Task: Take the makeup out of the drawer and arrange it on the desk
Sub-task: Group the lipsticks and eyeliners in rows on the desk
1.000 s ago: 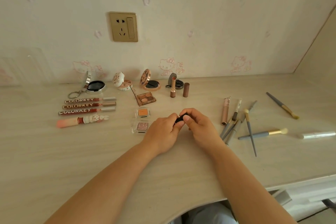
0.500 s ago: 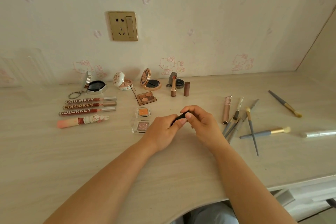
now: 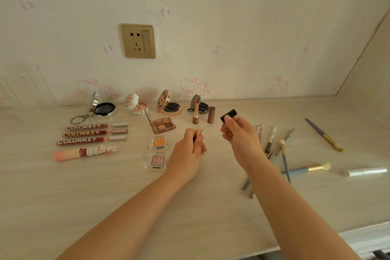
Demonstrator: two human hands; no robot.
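- The left hand has its fingers curled round a lipstick tube, whose rose-gold end pokes up above the fist; it hovers over the desk, just right of the two small clear eyeshadow pots.
- The right hand pinches a black lipstick cap between thumb and fingertips, raised and apart from the tube, near the standing lipsticks.
- At far left, an open silver compact with a key ring stands by the wall.
- Below it, three dark red lip-gloss tubes marked COLORKEY lie in a parallel row, caps to the right.
- Under them lies a pink tube with a rabbit-shaped cap.
- A white floral compact stands open to the right of the silver one.
- An open round rose-gold compact sits next, with an open brown eyeshadow palette in front of it.
- An orange eyeshadow pot and a pink glitter eyeshadow pot lie one below the other.
- An uncapped lipstick stands upright beside its brown cap; a small dark compact sits behind them.
- Right of the right hand, a heap of brushes and pencils lies crossed over one another, partly hidden by the forearm.
- A blue-handled brush with a gold ferrule lies near the heap.
- Another long brush lies slanted farther back, well apart.
- A white tube lies at far right.
- A gold wall socket is on the wall.
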